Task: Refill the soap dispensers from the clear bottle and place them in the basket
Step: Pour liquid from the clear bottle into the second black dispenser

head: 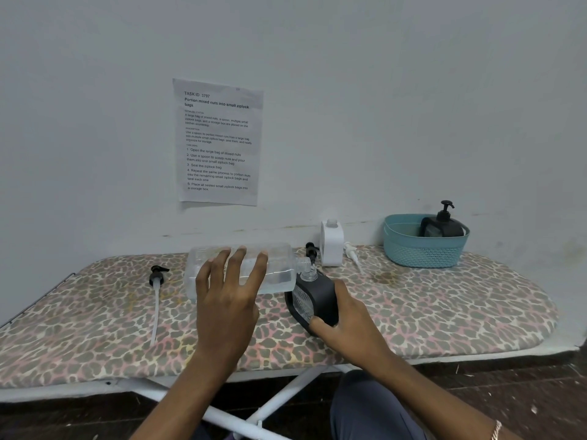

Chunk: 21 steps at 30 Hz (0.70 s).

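Two hands | left hand [227,296] holds clear bottle [282,265] tipped | right hand [349,325] grips black dispenser [319,292]

Left grip [227,290] reaches forward with its back to the camera, fingers [240,262] spread and laid over the side of the clear bottle [279,265] it holds up, thumb not visible, bare left forearm [187,385] rising from bottom centre. Right grip [349,322] holds the black soap dispenser [317,290] low on its body, thumb [319,322] pressed on the near face, other fingers hidden round the far side. Bare right forearm [422,389] enters from bottom right; both arms angle toward each other, grips near but apart.
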### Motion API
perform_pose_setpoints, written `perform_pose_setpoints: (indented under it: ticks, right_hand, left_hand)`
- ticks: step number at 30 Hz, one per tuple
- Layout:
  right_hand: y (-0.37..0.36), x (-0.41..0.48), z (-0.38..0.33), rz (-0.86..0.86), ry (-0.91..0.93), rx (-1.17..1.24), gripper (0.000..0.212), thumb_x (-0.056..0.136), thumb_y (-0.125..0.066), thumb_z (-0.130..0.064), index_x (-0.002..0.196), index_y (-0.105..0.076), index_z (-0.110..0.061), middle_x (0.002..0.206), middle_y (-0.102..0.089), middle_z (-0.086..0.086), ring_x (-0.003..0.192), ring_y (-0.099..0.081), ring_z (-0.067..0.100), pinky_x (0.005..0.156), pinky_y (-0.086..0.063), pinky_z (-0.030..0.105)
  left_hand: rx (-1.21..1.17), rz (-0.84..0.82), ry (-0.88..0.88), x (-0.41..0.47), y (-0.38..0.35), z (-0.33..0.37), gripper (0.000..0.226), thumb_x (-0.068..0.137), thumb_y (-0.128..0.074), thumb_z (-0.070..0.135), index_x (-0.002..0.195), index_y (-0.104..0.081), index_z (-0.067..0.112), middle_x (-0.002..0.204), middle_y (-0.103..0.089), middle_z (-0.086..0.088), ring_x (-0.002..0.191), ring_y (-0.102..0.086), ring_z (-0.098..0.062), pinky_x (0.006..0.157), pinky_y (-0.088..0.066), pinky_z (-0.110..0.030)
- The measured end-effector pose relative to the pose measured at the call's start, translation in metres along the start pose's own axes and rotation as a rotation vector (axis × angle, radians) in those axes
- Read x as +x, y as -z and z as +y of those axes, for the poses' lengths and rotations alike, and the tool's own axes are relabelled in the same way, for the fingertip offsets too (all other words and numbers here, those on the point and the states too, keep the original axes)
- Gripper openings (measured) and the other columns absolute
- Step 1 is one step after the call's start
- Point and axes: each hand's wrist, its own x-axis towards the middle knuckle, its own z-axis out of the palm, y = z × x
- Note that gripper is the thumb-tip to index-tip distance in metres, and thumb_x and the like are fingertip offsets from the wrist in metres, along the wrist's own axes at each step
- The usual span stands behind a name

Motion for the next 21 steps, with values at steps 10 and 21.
perform_pose_setpoints:
  ticks: [10, 21]
  right_hand:
    - [0.0003, 0.0004, -0.0001, -0.003, 0.003, 0.001, 0.049, 0.084, -0.072, -0.040, 0.126, -0.046, -0.034, 0.103, -0.067, -0.015, 0.091, -0.065, 0.002, 0.078, -0.058, 0.032]
    - [0.0002, -0.0002, -0.0006, -0.002, 0.006, -0.002, 0.045, 0.086, -0.073, -0.036, 0.122, -0.046, -0.032, 0.100, -0.066, -0.015, 0.088, -0.063, 0.000, 0.071, -0.054, 0.022]
  left_hand:
    - [-0.004, 0.000, -0.001, 0.0003, 0.0017, 0.0000, 0.082, 0.059, -0.067, -0.019, 0.134, -0.069, 0.014, 0.136, -0.064, -0.020, 0.129, -0.057, -0.045, 0.108, -0.034, -0.056]
    - [-0.004, 0.007, -0.008, 0.0012, 0.0005, -0.0006, 0.079, 0.061, -0.067, -0.017, 0.133, -0.070, 0.015, 0.135, -0.064, -0.020, 0.129, -0.056, -0.044, 0.108, -0.035, -0.056]
